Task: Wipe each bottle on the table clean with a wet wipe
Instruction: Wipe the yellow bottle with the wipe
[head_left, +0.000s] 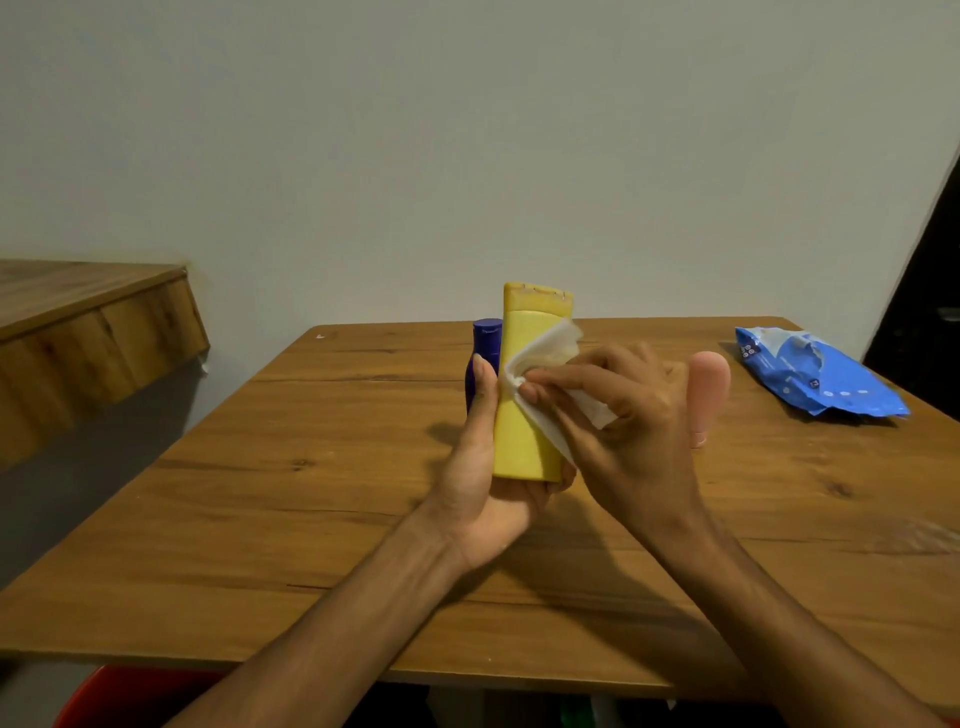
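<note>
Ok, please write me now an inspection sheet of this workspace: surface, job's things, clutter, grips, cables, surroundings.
Surface: wooden table, no spill seen.
Job's things: yellow bottle held upright above the table; wipe against its side; blue bottle stands behind it; pink bottle stands behind the right grip; wipe pack lies at the far right.
Clutter: nothing seen.
Grips: left grip holds the yellow bottle at its base; right grip holds the wipe against that bottle.
Cables: nothing seen.
Surroundings: plain wall; wooden shelf at the left; red thing under the table.
</note>
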